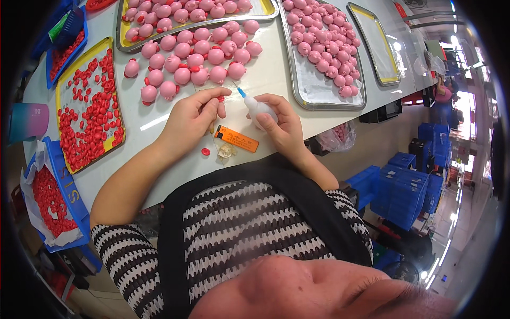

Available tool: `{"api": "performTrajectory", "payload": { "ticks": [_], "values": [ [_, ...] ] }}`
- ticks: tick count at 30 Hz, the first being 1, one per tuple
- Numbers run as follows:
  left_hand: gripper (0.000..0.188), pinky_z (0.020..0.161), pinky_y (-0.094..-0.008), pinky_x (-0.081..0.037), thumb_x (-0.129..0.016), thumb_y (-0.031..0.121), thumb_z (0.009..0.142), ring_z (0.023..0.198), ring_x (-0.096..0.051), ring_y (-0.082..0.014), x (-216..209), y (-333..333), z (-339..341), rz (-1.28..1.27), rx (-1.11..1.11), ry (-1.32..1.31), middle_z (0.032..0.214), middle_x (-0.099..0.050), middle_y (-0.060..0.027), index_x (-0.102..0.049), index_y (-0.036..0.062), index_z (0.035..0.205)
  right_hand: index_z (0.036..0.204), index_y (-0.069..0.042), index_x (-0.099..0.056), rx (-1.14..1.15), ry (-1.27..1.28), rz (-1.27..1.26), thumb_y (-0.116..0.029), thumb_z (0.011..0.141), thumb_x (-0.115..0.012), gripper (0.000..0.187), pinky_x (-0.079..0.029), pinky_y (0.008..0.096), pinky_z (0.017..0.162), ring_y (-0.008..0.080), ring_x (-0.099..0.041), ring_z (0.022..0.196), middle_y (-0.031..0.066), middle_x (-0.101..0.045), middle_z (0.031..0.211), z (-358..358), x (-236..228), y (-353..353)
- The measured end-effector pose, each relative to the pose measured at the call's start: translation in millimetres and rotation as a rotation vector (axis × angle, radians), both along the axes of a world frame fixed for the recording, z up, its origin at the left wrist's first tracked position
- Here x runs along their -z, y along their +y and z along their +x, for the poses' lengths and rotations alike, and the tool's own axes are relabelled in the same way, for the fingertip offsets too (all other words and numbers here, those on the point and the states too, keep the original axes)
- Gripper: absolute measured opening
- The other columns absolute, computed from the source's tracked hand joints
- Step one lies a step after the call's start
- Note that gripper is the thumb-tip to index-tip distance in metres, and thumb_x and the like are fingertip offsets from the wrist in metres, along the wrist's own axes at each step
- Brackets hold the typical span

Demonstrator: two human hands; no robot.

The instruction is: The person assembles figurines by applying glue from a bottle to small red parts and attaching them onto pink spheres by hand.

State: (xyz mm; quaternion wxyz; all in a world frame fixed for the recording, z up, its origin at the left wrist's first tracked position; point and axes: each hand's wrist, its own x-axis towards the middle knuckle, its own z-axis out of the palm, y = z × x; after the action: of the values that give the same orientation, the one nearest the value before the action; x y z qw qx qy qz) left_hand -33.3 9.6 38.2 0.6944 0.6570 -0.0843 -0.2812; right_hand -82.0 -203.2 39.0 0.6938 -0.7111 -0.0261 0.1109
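My right hand (pixel 284 125) is closed round a white squeeze bottle (pixel 259 110), tilted so that its blue needle tip (pixel 241 92) points up and left. My left hand (pixel 192 116) is close by on the left, its fingers closed on a small red oval piece (pixel 221 99) near the needle. Just beyond both hands, many pink balls (pixel 215 56) with small knobs lie loose on the white table, with red pieces among them. Below the hands are an orange box (pixel 237 139), a single red piece (pixel 205 152) and a crumpled, pale scrap (pixel 226 153).
Red pieces fill a yellow-lined tray (pixel 118 139) and a blue bin (pixel 69 183) at left. Pink balls fill a tray (pixel 305 101) at right and another tray (pixel 272 10) at the back. A teal-purple cup (pixel 32 121) stands far left. Blue crates (pixel 401 189) are stacked right.
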Motion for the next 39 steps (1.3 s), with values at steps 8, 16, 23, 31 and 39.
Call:
{"api": "performTrajectory", "payload": {
  "ticks": [8, 16, 23, 31, 39],
  "values": [
    [0.021, 0.05, -0.0161, -0.033, -0.043, 0.015, 0.095, 0.059, -0.04, -0.0017, 2.5, -4.8, 2.3, 0.029, 0.08, 0.065, 0.079, -0.052, 0.0027, -0.053, 0.003, 0.108, 0.121, 0.0, -0.041, 0.035, -0.068, -0.014, -0.009, 0.085, -0.061, 0.042, -0.043, 0.0253, 0.083, 0.0139, -0.056, 0.095, 0.0095, -0.056, 0.105, 3.0, 6.8, -3.4],
    [0.02, 0.053, -0.0166, -0.036, -0.044, 0.01, 0.093, 0.061, -0.043, -0.0026, 2.5, -7.5, 3.8, 0.111, 0.131, -0.122, 0.084, -0.057, 0.0005, -0.055, 0.0013, 0.107, 0.122, 0.0, -0.039, 0.018, -0.054, -0.031, -0.006, 0.083, -0.063, 0.046, -0.043, 0.0267, 0.086, 0.0161, -0.057, 0.099, 0.0116, -0.056, 0.109, 4.9, 6.4, -6.6],
    [0.018, 0.069, -0.0248, -0.048, -0.047, 0.006, 0.09, 0.075, -0.06, -0.0129, 3.0, -9.6, 2.2, 0.178, 0.166, -0.275, 0.087, -0.064, -0.0069, -0.054, -0.0012, 0.104, 0.121, 0.0, -0.039, 0.022, -0.078, 0.0, -0.005, 0.083, -0.063, 0.045, -0.044, 0.0268, 0.086, 0.0167, -0.057, 0.1, 0.0116, -0.056, 0.109, 5.6, 8.9, -7.5],
    [0.017, 0.065, -0.031, -0.047, -0.058, 0.01, 0.083, 0.071, -0.061, -0.0236, -4.6, -12.9, -0.4, 0.296, 0.181, -0.456, 0.082, -0.063, -0.0141, -0.064, 0.0014, 0.096, 0.117, 0.001, -0.042, 0.004, -0.1, -0.054, -0.003, 0.083, -0.063, 0.041, -0.045, 0.0271, 0.085, 0.0167, -0.057, 0.099, 0.0106, -0.056, 0.108, 7.4, 12.0, -13.0],
    [0.019, 0.061, -0.0227, -0.044, -0.054, 0.008, 0.087, 0.065, -0.053, -0.0104, -2.2, -18.7, 0.2, 0.258, 0.093, -0.365, 0.077, -0.056, -0.0052, -0.062, -0.0006, 0.102, 0.117, 0.002, -0.042, 0.003, -0.094, -0.029, -0.004, 0.083, -0.062, 0.04, -0.044, 0.027, 0.085, 0.0164, -0.058, 0.098, 0.0113, -0.056, 0.108, 7.8, 12.0, -16.4]
  ]
}}
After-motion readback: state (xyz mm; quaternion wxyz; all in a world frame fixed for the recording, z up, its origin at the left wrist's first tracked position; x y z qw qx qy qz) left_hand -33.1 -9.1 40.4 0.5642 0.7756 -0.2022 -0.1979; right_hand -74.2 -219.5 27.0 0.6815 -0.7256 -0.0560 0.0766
